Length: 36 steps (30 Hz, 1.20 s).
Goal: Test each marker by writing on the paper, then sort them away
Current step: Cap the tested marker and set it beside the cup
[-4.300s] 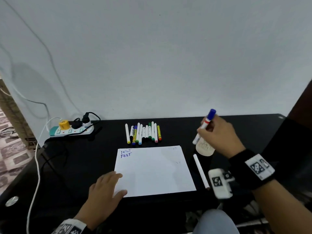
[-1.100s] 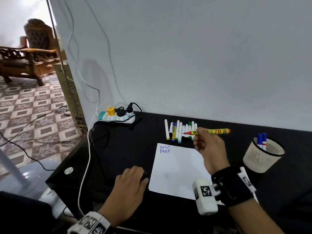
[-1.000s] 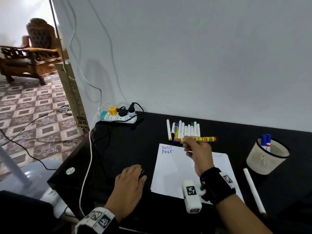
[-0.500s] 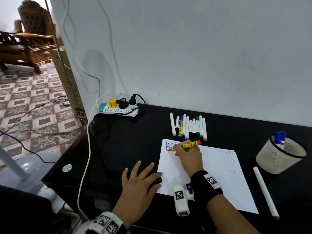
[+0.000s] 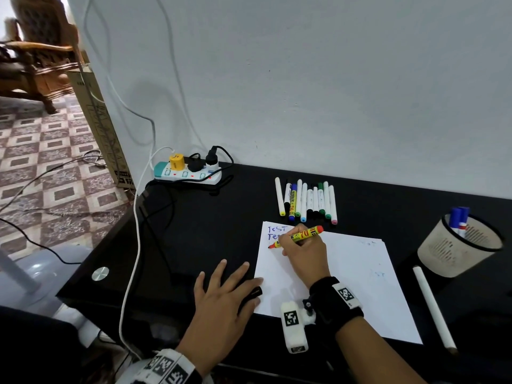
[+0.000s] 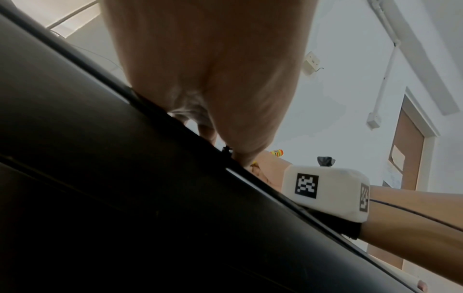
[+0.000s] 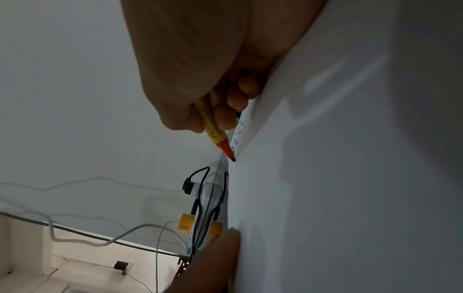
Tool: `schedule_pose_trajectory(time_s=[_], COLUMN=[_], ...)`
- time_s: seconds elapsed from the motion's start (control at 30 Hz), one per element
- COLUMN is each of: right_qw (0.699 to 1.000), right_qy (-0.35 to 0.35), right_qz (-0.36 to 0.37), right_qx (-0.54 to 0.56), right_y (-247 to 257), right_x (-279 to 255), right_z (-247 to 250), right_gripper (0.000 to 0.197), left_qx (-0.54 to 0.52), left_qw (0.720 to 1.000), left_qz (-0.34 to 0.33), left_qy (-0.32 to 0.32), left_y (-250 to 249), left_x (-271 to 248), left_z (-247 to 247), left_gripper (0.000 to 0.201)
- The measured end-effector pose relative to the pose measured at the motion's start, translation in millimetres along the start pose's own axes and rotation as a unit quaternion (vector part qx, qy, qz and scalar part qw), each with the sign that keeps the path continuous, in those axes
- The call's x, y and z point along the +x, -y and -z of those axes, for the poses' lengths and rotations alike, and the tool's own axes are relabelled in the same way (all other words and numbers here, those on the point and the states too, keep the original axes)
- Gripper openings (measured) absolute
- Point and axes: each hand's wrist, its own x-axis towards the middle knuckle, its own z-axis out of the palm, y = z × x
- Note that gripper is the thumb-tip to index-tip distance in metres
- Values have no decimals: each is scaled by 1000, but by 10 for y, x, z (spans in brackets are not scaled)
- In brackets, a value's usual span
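Yellow marker (image 5: 300, 235) with red tip, uncapped, slanted over the top left part of the paper (image 5: 360, 278), tip just under the blue words "TEST". Pinched in writing grip by right hand (image 5: 304, 256), fingers curled round the barrel. Step in hand, probably: testing this marker. Next move seems to call for a short stroke, then recapping and sorting away, maybe into the cup (image 5: 457, 245) right of the paper, where two blue-capped markers already stand. Left hand (image 5: 224, 297) flat beside the paper's left edge, fingers straight, a small black thing under them, possibly the cap. Row of untested markers (image 5: 307, 200) just behind the paper.

Right wrist view: tip (image 7: 231, 157) at the sheet, touching or nearly so; not clear from head view. Left wrist view: mostly dark table edge.
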Motion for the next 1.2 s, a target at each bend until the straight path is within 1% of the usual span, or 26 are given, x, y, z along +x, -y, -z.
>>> schedule_pose_trajectory(time_s=[0.1,0.2,0.3,0.4,0.57,0.67,0.8,0.9,0.97,1.07,1.13,1.2], right_qw=[1000,1000,1000,1000,1000,1000,1000,1000,999,991,983,979], right_qy=[-3,-2,-10,5,8,14,8,8,-3,-11,1,16], right_qz=[9,9,10,3,6,7,6,6,-3,-33,-40,-32], right_qx=[16,19,20,10,18,17,19,10,31,129,180,201], right_y=[0,-4,-6,-7,-13,-28,-25,-15,-18,2,42,106], right_x=[0,0,0,0,7,2,5,2,14,33,6,-66], right_z=[-2,-6,4,9,-1,-6,-6,-7,0,64,152,250], right_gripper=[18,19,17,15,17,24,16,19,19,11,10,9], left_qx=[-7,9,4,5,12,5,16,10,6,0,-17,-40], left_qw=[1000,1000,1000,1000,1000,1000,1000,1000,1000,1000,1000,999], left_qz=[1,-1,1,2,4,7,8,10,8,7,8,11], left_qy=[1,6,5,6,7,6,14,13,12,16,12,14], left_y=[6,6,7,9,0,-8,-6,-10,-17,-17,-15,-23], left_x=[7,11,3,-5,0,2,3,-3,-1,-1,-3,2], left_z=[5,-2,-2,3,13,15,5,26,39,41,55,80], left_gripper=[50,52,48,49,52,51,51,53,54,56,55,55])
